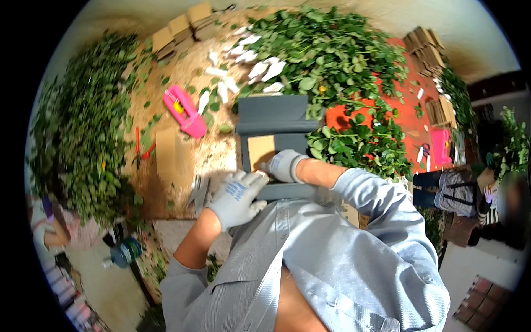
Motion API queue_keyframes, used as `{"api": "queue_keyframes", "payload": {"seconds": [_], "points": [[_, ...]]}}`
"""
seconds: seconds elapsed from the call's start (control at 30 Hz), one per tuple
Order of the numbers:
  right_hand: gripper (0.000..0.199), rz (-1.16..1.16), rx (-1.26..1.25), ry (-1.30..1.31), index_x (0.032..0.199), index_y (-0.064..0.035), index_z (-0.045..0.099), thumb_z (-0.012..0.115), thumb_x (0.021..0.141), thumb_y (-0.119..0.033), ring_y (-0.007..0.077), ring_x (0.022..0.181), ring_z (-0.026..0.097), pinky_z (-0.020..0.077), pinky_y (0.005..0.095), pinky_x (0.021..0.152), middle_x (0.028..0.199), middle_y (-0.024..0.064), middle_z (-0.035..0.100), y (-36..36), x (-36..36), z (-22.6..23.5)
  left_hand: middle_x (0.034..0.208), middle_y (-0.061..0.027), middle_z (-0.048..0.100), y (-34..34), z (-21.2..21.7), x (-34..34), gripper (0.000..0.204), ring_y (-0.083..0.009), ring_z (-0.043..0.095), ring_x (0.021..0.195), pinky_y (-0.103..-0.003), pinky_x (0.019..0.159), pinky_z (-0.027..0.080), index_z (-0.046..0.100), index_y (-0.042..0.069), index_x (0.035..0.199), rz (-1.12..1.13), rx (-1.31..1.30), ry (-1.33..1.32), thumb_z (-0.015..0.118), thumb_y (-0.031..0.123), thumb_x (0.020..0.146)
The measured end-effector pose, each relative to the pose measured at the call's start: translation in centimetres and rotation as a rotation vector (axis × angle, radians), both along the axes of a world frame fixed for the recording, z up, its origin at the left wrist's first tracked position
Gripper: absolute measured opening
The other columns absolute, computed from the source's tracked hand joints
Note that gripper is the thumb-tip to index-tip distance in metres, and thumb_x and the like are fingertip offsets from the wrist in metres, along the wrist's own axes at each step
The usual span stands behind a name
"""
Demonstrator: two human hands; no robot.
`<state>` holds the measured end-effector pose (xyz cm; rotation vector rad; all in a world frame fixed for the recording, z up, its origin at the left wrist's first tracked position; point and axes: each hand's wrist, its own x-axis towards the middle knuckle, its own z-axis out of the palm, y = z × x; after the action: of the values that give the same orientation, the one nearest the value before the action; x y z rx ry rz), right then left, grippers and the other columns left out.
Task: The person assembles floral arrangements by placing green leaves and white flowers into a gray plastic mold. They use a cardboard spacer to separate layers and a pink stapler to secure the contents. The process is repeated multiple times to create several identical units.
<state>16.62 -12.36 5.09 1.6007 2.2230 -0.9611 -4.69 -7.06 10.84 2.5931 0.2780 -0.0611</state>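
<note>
The left hand (235, 196) is gloved in grey, its fingers are half spread and slightly bent, and its fingertips are placed beside the lower end of a brown card (261, 148). The right hand (285, 166), also gloved, is curled at the lower right corner of this card. Whether something is gripped by either hand cannot be told, because the fingertips are partly hidden. The card is laid on a dark grey mat (274, 126), at 12 o'clock from the hands.

Farther at 12 o'clock, white wrappers (260, 69) are scattered on the bench (221, 155). Between 10 and 11 o'clock a pink dispenser (185, 110) is seen, tilted on the surface. Toward 9 o'clock lies a cardboard sheet (172, 157), with red pruners (146, 151) just beyond it. Leafy stems are heaped at 10 o'clock (91, 127), and another heap (332, 55) is spread at 1 o'clock. At 3 o'clock, well apart, a co-worker (456, 191) is seen.
</note>
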Motion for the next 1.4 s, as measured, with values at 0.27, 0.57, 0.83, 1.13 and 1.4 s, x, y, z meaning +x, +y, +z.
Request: {"api": "queue_keyframes", "payload": {"seconds": [0.27, 0.57, 0.83, 1.13, 1.4], "points": [[0.04, -0.077, 0.087, 0.104, 0.132, -0.0135, 0.058, 0.058, 0.093, -0.018, 0.0338, 0.11, 0.067, 0.0529, 0.0423, 0.091, 0.121, 0.0121, 0.068, -0.8, 0.6, -2.8, 0.13, -0.0145, 0.061, 0.5, -2.5, 3.5, 0.042, -0.0354, 0.06, 0.116, -0.046, 0.098, 0.047, 0.058, 0.009, 0.132, -0.079, -0.118, 0.261, 0.059, 0.024, 0.093], [0.028, 0.073, 0.178, 0.045, 0.117, -0.0092, 0.064, 0.06, 0.091, -0.018, 0.0327, 0.097, 0.07, 0.0562, 0.0444, 0.078, 0.11, 0.0136, 0.067, 0.5, 1.4, 2.0, 0.117, -0.0125, 0.069, -0.8, -5.4, 2.5, 0.032, -0.0328, 0.065, 0.103, -0.044, 0.091, 0.05, 0.071, 0.009, 0.113, 0.095, -0.072, 0.107, 0.059, 0.011, 0.083], [0.019, -0.372, 0.707, 0.146, 0.104, -0.0073, 0.068, 0.061, 0.09, -0.017, 0.0298, 0.095, 0.068, 0.0553, 0.0393, 0.079, 0.103, 0.0108, 0.068, 13.1, 13.3, 6.4, 0.126, -0.0086, 0.068, -0.5, -4.6, 2.8, 0.035, -0.0292, 0.065, 0.11, -0.041, 0.095, 0.05, 0.07, 0.013, 0.117, 0.106, -0.111, 0.234, 0.059, 0.019, 0.085], [0.026, -0.336, 0.632, -0.542, 0.117, -0.0107, 0.063, 0.054, 0.094, -0.017, 0.0243, 0.105, 0.063, 0.049, 0.0376, 0.083, 0.109, 0.0072, 0.066, 15.4, 19.9, -2.1, 0.121, -0.004, 0.068, -0.7, -4.9, 2.9, 0.035, -0.0274, 0.066, 0.1, -0.04, 0.085, 0.055, 0.069, 0.017, 0.117, 0.112, -0.038, 0.167, 0.057, 0.017, 0.084], [0.023, -0.28, 0.839, -0.584, 0.113, -0.0123, 0.062, 0.056, 0.093, -0.019, 0.0229, 0.096, 0.066, 0.0513, 0.0374, 0.076, 0.099, 0.0068, 0.068, 13.6, 22.9, 3.7, 0.116, -0.0037, 0.071, -0.8, -6.5, 1.8, 0.029, -0.0265, 0.067, 0.1, -0.042, 0.082, 0.054, 0.071, 0.018, 0.109, 0.117, -0.023, 0.058, 0.056, 0.017, 0.084]]}}
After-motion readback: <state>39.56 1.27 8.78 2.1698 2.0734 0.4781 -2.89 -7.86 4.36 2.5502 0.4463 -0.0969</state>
